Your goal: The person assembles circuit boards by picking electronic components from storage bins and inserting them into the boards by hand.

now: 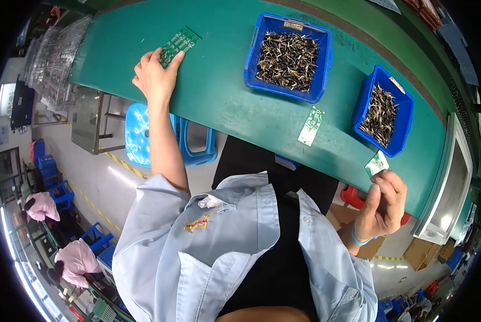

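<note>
Pinching a small green-and-white circuit board (377,163) between thumb and curled fingers, the right hand (381,208) is nearly closed near the smaller blue bin (403,126) of dark, wire-legged parts (380,115). Thumb spread from its fingers, the left hand (156,76) grips the near end of a larger green board (183,42) over the green table (216,80). Between the hands, a second small board (311,126) lies on the table near the larger blue bin (283,92), which holds similar parts (287,61).
</note>
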Demonstrator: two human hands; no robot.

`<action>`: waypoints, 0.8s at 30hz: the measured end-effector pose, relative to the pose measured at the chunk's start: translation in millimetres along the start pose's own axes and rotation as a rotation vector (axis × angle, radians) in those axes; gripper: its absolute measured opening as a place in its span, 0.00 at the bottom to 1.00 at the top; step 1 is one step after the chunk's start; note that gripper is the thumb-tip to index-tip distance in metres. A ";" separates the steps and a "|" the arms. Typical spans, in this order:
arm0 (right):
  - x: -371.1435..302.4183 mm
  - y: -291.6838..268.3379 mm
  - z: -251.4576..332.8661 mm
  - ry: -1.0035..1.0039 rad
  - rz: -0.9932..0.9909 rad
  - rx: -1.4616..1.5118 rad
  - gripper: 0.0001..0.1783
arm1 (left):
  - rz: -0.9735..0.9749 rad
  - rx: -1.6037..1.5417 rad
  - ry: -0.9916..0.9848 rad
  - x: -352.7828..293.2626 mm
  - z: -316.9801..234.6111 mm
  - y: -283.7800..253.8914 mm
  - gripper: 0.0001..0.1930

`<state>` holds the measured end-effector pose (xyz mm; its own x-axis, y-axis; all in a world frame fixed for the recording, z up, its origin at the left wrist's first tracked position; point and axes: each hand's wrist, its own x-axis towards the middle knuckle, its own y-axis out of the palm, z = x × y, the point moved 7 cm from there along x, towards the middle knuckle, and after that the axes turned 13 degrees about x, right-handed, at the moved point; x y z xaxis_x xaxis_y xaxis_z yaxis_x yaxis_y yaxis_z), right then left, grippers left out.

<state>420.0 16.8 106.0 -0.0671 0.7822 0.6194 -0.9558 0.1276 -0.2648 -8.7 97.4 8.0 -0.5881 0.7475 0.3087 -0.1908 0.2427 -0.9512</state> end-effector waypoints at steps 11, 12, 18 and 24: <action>-22.0 -154.7 26.7 -0.348 -0.616 0.069 0.10 | -0.336 -0.617 0.123 -54.8 -42.9 -85.2 0.08; -24.1 -162.6 19.9 -0.332 -0.612 0.148 0.11 | -0.207 -0.835 0.150 -80.7 -66.8 -95.7 0.04; -22.1 -99.9 -55.8 0.321 -0.418 -0.136 0.05 | 0.124 -0.560 0.827 -179.2 -184.8 -85.3 0.12; -39.0 -84.5 -103.3 0.404 -0.083 -0.311 0.12 | 0.037 -0.267 0.773 -180.3 -193.8 -77.4 0.14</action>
<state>532.9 38.5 27.9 0.1799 0.9270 0.3292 -0.8186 0.3266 -0.4724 264.4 63.7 25.9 0.1361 0.9495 0.2827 0.0690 0.2756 -0.9588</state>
